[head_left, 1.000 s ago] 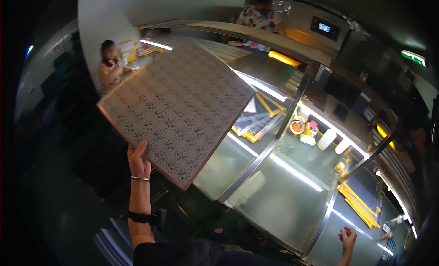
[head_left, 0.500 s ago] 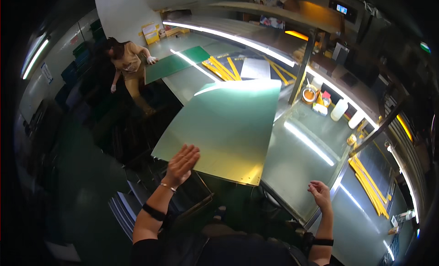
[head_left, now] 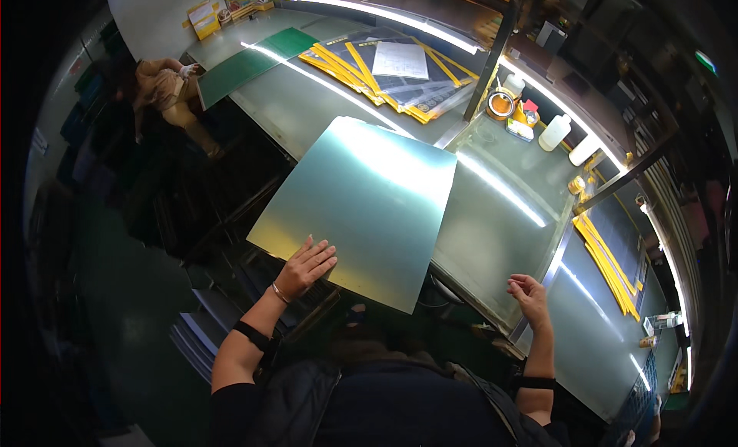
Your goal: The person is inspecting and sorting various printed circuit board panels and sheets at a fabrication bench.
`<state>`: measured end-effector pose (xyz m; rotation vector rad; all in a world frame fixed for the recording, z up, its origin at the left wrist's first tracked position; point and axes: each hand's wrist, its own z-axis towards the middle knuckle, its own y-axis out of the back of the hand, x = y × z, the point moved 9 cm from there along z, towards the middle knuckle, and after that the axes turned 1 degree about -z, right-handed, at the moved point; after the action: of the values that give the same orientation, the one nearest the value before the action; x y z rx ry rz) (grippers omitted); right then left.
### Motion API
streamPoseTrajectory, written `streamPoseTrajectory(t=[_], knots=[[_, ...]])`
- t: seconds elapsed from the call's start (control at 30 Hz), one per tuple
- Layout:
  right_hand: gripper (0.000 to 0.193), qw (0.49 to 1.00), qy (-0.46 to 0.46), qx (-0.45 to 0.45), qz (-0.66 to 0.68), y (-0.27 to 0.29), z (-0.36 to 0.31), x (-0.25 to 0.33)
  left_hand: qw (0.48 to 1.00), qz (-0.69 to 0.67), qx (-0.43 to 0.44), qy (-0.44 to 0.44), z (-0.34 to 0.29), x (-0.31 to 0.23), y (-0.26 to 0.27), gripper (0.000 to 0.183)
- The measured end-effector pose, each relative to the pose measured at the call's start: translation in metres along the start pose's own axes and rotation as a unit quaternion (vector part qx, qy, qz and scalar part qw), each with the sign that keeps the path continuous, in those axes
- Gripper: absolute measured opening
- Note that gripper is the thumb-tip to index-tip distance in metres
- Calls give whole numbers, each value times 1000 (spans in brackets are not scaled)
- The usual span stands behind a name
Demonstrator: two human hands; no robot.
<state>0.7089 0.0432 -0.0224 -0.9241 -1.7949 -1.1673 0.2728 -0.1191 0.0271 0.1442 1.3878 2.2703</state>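
Note:
A large, thin, shiny grey-green sheet [head_left: 365,209] lies in front of me, over the table's near edge. My left hand [head_left: 307,268] rests flat near the sheet's near left edge, fingers stretched out. To the right, above the near part of the table, my right hand [head_left: 528,295] is apart from the sheet. Its fingers are bent together against the thumb; whatever they pinch, if anything, is too small to make out.
A glass-like tabletop [head_left: 492,255] extends right, with bottles [head_left: 554,132] and a round tin [head_left: 500,104] behind. Yellow-edged frames [head_left: 369,78] lie at the back; more yellow strips [head_left: 607,255] lie right. A co-worker [head_left: 173,97] stands far left by a green sheet [head_left: 261,63].
The view has shifted. The sheet's raised far part has come down, and light now reflects brightly across it. My left hand stays on its near edge; my right hand's fingers have drawn closer together.

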Motion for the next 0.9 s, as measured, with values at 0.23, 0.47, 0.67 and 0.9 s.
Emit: streamPoseTrajectory(t=[0.23,0.47,0.67,0.9], knots=[[25,999,29,9,-16,-33,41,52,989,19,-141,-44,47,30,113,19],[27,989,140,-28,-45,-69,118,169,836,-203,-425,280,-24,165,241,13],[39,978,178,-11,113,-91,201,262,552,-545,-424,468,-89,239,109,39],[34,885,90,4,456,-111,388,321,323,-681,-350,556,-162,221,-79,42]])
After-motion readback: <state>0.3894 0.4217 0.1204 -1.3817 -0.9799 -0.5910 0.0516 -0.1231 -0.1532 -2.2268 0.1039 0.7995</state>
